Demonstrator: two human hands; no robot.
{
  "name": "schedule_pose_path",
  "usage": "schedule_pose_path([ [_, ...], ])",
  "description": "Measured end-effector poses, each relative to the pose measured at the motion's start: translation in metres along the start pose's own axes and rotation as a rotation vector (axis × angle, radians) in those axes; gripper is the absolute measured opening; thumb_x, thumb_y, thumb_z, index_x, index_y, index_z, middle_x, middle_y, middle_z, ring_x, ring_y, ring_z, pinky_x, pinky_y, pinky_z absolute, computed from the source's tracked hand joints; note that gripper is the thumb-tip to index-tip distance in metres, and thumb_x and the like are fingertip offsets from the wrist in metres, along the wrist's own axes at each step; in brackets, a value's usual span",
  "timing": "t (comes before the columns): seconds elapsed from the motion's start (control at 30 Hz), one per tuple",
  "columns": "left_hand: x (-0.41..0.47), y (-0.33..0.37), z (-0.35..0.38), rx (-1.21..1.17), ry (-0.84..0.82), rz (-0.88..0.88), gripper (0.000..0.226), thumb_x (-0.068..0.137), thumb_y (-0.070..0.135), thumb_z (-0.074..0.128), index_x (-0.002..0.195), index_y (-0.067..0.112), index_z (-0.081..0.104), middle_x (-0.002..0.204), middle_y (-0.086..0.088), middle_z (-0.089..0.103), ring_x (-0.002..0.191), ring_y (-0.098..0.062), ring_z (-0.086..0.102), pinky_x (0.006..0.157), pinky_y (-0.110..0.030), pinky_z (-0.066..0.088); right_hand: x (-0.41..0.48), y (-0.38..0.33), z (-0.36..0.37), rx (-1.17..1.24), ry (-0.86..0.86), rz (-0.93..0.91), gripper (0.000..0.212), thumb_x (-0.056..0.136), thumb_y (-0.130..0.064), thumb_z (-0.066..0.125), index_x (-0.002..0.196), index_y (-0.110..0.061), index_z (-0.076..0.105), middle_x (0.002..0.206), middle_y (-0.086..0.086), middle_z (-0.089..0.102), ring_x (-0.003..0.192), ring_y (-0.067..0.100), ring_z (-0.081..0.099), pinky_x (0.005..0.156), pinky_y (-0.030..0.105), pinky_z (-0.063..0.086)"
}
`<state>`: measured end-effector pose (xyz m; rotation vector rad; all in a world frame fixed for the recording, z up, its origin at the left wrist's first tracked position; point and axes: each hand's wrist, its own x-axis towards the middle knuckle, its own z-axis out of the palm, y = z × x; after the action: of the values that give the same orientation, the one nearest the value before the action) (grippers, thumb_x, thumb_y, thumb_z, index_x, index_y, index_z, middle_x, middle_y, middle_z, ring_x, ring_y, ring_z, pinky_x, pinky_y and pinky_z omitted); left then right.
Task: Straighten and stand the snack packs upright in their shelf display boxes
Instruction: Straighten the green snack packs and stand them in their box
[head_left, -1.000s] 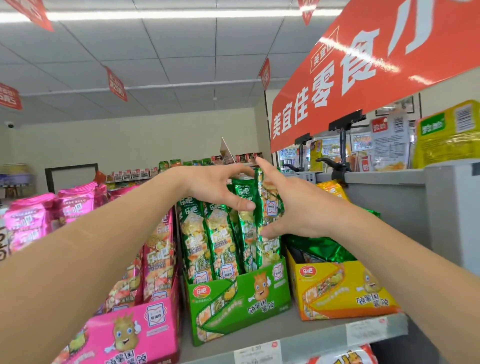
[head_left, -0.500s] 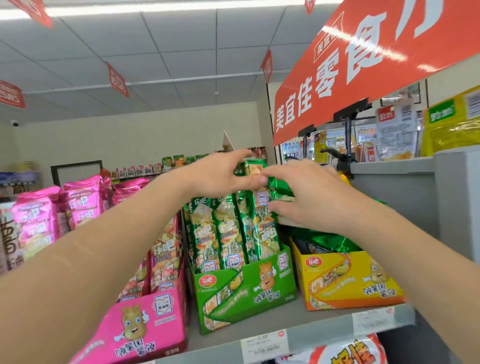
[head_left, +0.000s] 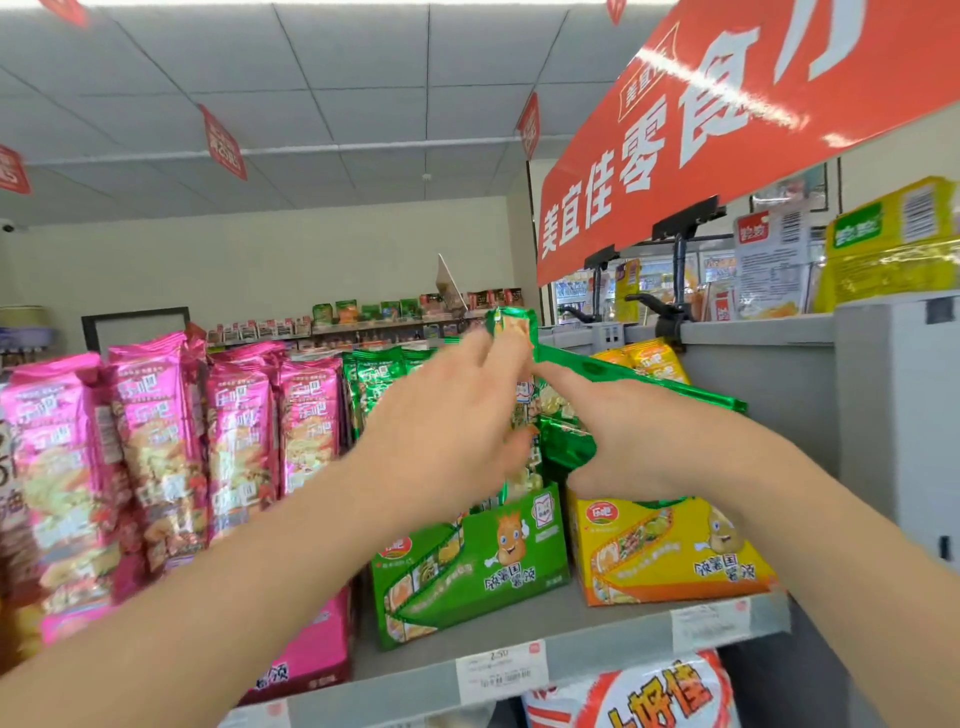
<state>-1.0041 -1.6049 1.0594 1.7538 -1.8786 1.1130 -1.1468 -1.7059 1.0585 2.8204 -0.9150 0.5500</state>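
Green snack packs (head_left: 382, 382) stand in a green display box (head_left: 467, 564) on the shelf. My left hand (head_left: 447, 421) pinches the rightmost upright green pack (head_left: 511, 332) near its top, fingers behind and thumb in front. Another green pack (head_left: 644, 382) lies tilted across the yellow display box (head_left: 670, 551). My right hand (head_left: 639, 436) holds it, index finger along its upper edge and thumb below. Pink packs (head_left: 156, 441) stand fairly upright in a pink box (head_left: 311, 654) at left. Yellow packs (head_left: 649, 358) show behind the tilted green one.
The grey shelf edge (head_left: 613, 649) carries a price label (head_left: 501, 670). A grey upright panel (head_left: 893, 410) closes the right side. A red sign (head_left: 727, 135) hangs overhead on black clamps (head_left: 675, 317). More bags (head_left: 628, 696) sit on the shelf below.
Both hands have shifted right and slightly lower along the green packs. The left hand now covers most of the green row, and the right hand has spread over the tilted green pack.
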Motion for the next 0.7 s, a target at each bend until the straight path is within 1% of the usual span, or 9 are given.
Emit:
schedule_pose_path([
  [0.07, -0.016, 0.009, 0.009, 0.118, -0.188, 0.017, 0.035, 0.084, 0.055, 0.054, 0.1, 0.025, 0.043, 0.08, 0.002, 0.054, 0.081, -0.027, 0.061, 0.065, -0.036, 0.05, -0.003, -0.001, -0.003, -0.033, 0.019, 0.037, 0.075, 0.078, -0.029, 0.069, 0.142, -0.021, 0.032, 0.097, 0.002, 0.061, 0.087, 0.024, 0.058, 0.072, 0.037, 0.053],
  [0.13, -0.027, 0.01, 0.018, 0.146, -0.34, 0.007, 0.034, 0.087, 0.055, 0.054, 0.099, 0.025, 0.047, 0.079, -0.001, 0.058, 0.083, -0.029, 0.062, 0.064, -0.033, 0.044, -0.007, -0.007, -0.002, -0.087, 0.077, 0.061, 0.048, 0.078, -0.025, 0.068, 0.124, -0.02, 0.052, 0.103, 0.005, 0.063, 0.093, 0.029, 0.06, 0.077, 0.04, 0.055],
  [0.23, -0.031, 0.001, 0.016, 0.069, -0.384, -0.007, 0.031, 0.089, 0.055, 0.058, 0.102, 0.028, 0.049, 0.076, 0.002, 0.055, 0.082, -0.027, 0.059, 0.062, -0.03, 0.035, -0.014, -0.02, 0.007, -0.182, 0.192, 0.086, 0.023, 0.081, -0.014, 0.065, 0.1, -0.016, 0.053, 0.092, 0.004, 0.058, 0.096, 0.033, 0.061, 0.066, 0.036, 0.047],
  [0.3, -0.034, -0.005, 0.009, 0.009, -0.419, 0.002, 0.032, 0.088, 0.056, 0.059, 0.101, 0.028, 0.051, 0.072, 0.006, 0.053, 0.074, -0.022, 0.053, 0.062, -0.03, 0.037, -0.015, -0.023, 0.009, -0.242, 0.222, 0.094, 0.023, 0.082, -0.015, 0.067, 0.092, -0.018, 0.046, 0.09, 0.002, 0.055, 0.1, 0.031, 0.06, 0.062, 0.036, 0.04],
  [0.4, -0.033, -0.011, -0.003, -0.06, -0.422, 0.006, 0.032, 0.09, 0.057, 0.055, 0.096, 0.027, 0.062, 0.068, 0.012, 0.06, 0.064, -0.01, 0.053, 0.062, -0.026, 0.045, -0.016, -0.015, 0.003, -0.197, 0.167, 0.091, 0.038, 0.084, -0.044, 0.067, 0.115, -0.023, 0.057, 0.109, 0.0, 0.064, 0.108, 0.027, 0.059, 0.072, 0.037, 0.049],
  [0.5, -0.017, -0.022, -0.018, -0.086, -0.225, -0.071, 0.022, 0.089, 0.047, 0.057, 0.087, 0.029, 0.07, 0.068, 0.018, 0.064, 0.063, 0.002, 0.059, 0.069, -0.028, 0.056, -0.017, -0.009, -0.002, -0.06, 0.131, 0.105, 0.061, 0.08, -0.072, 0.055, 0.117, -0.024, 0.062, 0.112, -0.002, 0.066, 0.107, 0.023, 0.059, 0.082, 0.041, 0.054],
  [0.53, -0.009, -0.029, -0.022, -0.057, -0.129, -0.1, 0.017, 0.089, 0.039, 0.057, 0.092, 0.029, 0.07, 0.075, 0.018, 0.067, 0.069, -0.002, 0.062, 0.074, -0.032, 0.057, -0.016, -0.009, -0.002, -0.036, 0.175, 0.112, 0.067, 0.079, -0.075, 0.051, 0.115, -0.02, 0.064, 0.11, 0.0, 0.067, 0.105, 0.024, 0.06, 0.082, 0.042, 0.054],
  [0.6, 0.009, -0.043, -0.026, 0.11, -0.036, -0.122, 0.026, 0.09, 0.033, 0.052, 0.111, 0.026, 0.065, 0.1, 0.008, 0.07, 0.094, -0.015, 0.062, 0.085, -0.04, 0.055, -0.012, -0.009, -0.001, 0.016, 0.283, 0.13, 0.07, 0.082, -0.075, 0.047, 0.11, -0.014, 0.066, 0.106, 0.005, 0.069, 0.099, 0.027, 0.062, 0.08, 0.044, 0.054],
  [0.7, 0.025, -0.055, -0.017, 0.377, -0.287, -0.152, 0.043, 0.091, 0.046, 0.045, 0.12, 0.016, 0.055, 0.118, -0.002, 0.062, 0.115, -0.024, 0.051, 0.097, -0.047, 0.048, -0.004, -0.011, -0.003, 0.139, 0.307, 0.177, 0.061, 0.085, -0.069, 0.051, 0.113, -0.015, 0.054, 0.108, 0.008, 0.067, 0.098, 0.03, 0.06, 0.08, 0.042, 0.051],
])
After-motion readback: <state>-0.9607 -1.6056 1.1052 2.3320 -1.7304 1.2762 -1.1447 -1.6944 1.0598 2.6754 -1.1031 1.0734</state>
